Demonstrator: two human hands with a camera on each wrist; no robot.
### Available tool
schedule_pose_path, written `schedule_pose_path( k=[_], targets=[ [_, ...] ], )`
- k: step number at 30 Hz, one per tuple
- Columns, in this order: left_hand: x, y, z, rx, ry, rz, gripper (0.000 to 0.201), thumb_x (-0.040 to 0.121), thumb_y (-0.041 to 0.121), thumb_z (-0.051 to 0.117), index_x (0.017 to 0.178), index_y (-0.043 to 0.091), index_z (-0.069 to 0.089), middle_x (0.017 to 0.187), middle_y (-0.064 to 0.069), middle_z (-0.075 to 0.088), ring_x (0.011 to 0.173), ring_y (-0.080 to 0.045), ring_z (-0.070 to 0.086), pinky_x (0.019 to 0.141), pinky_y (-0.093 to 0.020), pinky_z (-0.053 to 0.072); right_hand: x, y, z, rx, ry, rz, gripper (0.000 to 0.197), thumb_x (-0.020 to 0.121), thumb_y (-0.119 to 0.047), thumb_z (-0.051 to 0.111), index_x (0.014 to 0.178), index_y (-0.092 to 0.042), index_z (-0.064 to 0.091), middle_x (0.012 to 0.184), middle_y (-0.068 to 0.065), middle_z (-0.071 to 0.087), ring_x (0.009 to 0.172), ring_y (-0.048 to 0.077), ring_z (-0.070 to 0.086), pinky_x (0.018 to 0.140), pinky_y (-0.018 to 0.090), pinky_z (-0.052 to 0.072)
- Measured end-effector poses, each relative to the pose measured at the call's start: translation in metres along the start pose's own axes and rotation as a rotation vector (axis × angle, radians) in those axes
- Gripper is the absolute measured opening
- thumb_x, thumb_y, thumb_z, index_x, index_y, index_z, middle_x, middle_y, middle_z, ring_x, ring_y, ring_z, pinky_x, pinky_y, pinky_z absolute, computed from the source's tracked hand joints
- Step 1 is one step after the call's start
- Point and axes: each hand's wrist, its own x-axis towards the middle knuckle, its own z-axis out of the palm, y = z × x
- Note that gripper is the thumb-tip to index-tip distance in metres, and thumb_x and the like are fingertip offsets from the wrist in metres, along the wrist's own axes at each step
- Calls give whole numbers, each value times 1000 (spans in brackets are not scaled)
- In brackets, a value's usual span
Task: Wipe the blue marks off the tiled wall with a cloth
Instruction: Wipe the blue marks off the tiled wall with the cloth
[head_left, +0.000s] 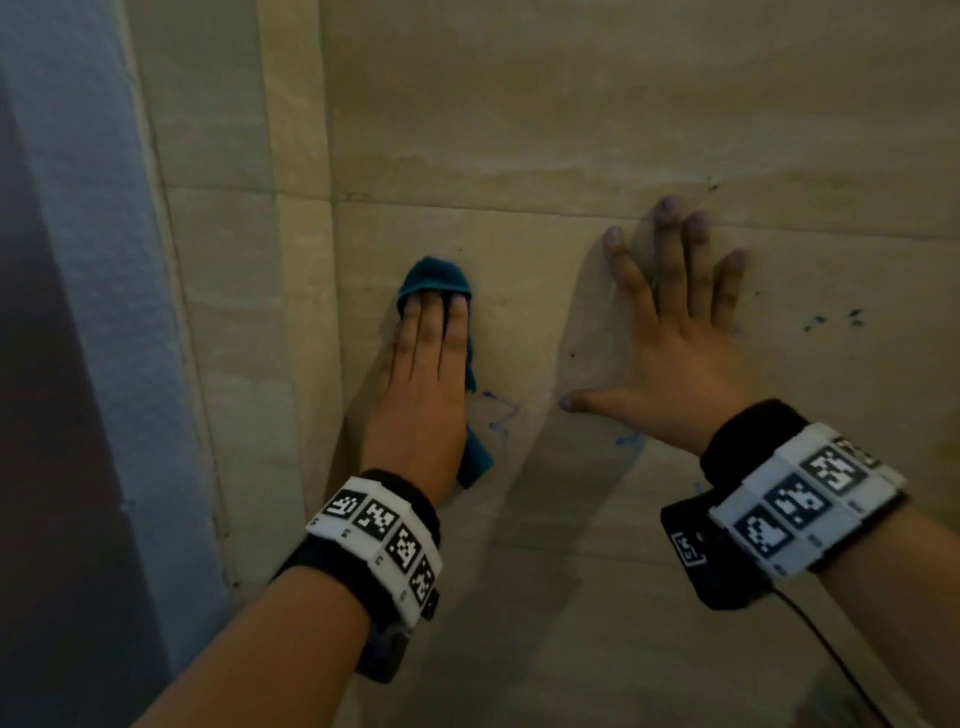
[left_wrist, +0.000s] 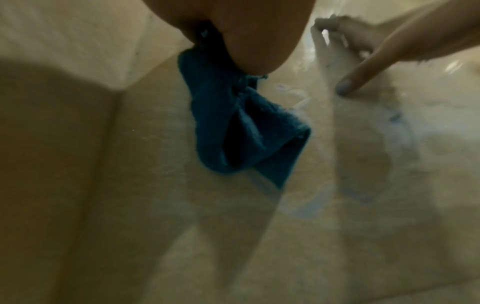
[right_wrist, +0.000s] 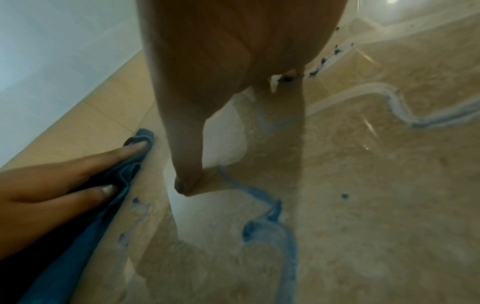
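A teal cloth (head_left: 434, 275) lies against the beige tiled wall (head_left: 571, 104). My left hand (head_left: 435, 309) presses it flat with straight fingers, and its lower end (left_wrist: 241, 133) hangs out under the palm. A blue squiggle (head_left: 500, 415) runs just right of that hand, and another smear (head_left: 628, 441) sits below my right thumb. My right hand (head_left: 675, 280) rests flat on the wall with fingers spread, holding nothing. The right wrist view shows the thumb (right_wrist: 187, 164) touching the wall beside a wavy blue line (right_wrist: 272, 222), with the left hand (right_wrist: 64, 179) on the cloth (right_wrist: 64, 257) at the left.
Dark blue specks (head_left: 836, 319) dot the tile right of my right hand. A tiled corner edge (head_left: 301, 260) runs vertically left of the cloth, with a grey-blue surface (head_left: 78, 260) beyond it. A thin black cable (head_left: 831, 654) hangs from my right wristband.
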Motion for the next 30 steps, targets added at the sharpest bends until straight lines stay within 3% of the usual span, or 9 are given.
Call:
schedule_pose_path(
  k=[4,7,9,10,13,18,22,24,30],
  targets=[
    [-1,-8,-6,35,-61,-14,88,82,6,49,150,9,-6,157,-18,18,143,-32,22,111,-34,18,0,0,-2,25,-26,-4,140,54,-73,72,147,-27,-22,151,10,-34,138,34,-31,110,58,-18],
    [7,2,-8,-56,-91,-139,79,94,3,30,132,18,-38,157,-8,-21,145,-23,-16,114,-28,-7,-1,0,0,34,-4,-20,141,52,-72,73,146,-29,-23,151,6,-35,138,32,-31,109,56,-19],
    [8,21,-9,-21,-142,-142,80,93,7,26,123,15,-48,152,-8,-31,142,-24,-24,113,-31,-12,-1,0,3,44,27,-21,141,49,-70,76,148,-26,-15,153,8,-27,140,33,-24,109,54,-18],
    [6,29,-4,-6,-124,-95,87,92,10,33,129,14,-45,154,-9,-26,144,-26,-19,114,-33,-10,-1,1,5,51,54,-17,142,47,-69,77,150,-24,-9,155,11,-20,142,35,-18,109,55,-16],
    [-6,38,12,59,-32,92,91,77,10,54,151,8,1,153,-16,18,140,-31,16,117,-39,9,-1,3,12,55,106,-24,143,43,-69,79,152,-19,2,157,17,-8,143,39,-9,110,57,-11],
    [-7,30,3,90,38,103,96,67,14,76,145,3,22,145,-17,27,133,-32,26,111,-41,26,-1,4,15,67,161,-37,141,41,-68,79,152,-16,10,157,18,-1,143,39,-4,110,59,-7],
    [10,45,0,16,108,77,64,78,11,48,139,3,30,142,-16,33,129,-30,30,99,-47,42,-1,4,18,90,170,-44,131,49,-73,68,152,-15,12,157,20,0,143,40,-4,110,60,-7],
    [11,55,4,28,79,141,61,79,13,32,140,4,30,143,-15,37,130,-28,31,102,-48,38,0,5,19,87,186,-40,126,51,-73,61,152,-16,11,157,20,0,143,40,-3,110,60,-5],
    [-15,47,18,110,-50,361,74,82,14,32,150,8,5,146,-11,28,133,-26,29,117,-39,6,0,5,21,79,194,-40,120,56,-68,60,152,-16,11,157,18,-2,143,39,-5,111,58,-8]
  ],
)
